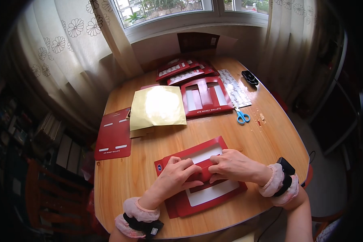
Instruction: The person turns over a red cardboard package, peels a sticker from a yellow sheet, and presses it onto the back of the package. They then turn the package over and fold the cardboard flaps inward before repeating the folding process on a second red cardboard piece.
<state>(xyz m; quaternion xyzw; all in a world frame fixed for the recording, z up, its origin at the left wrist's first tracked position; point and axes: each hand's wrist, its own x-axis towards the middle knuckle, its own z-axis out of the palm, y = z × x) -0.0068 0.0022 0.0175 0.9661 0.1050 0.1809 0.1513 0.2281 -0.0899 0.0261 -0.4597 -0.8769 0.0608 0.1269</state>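
A red cardboard box [183, 205] with two white window areas lies at a slant near the front edge of the table. My left hand [172, 177] is over its left half, fingers curled on the red strip between the windows and thumb stretched toward the right. My right hand [237, 167] grips the same strip from the other side, fingers bent and thumb below. The two hands nearly meet there, and the fingertips are partly hidden. Both wrists wear pale ruffled cuffs with black straps.
Behind lie a finished-looking red box [207, 90] marked "4PK MONEY WALLETS", a stack of red packages [175, 70], gold sheets [141, 119] and a flat red card [109, 139]. To the right are blue-handled scissors [243, 117], a patterned sheet [236, 90] and a black object [250, 78].
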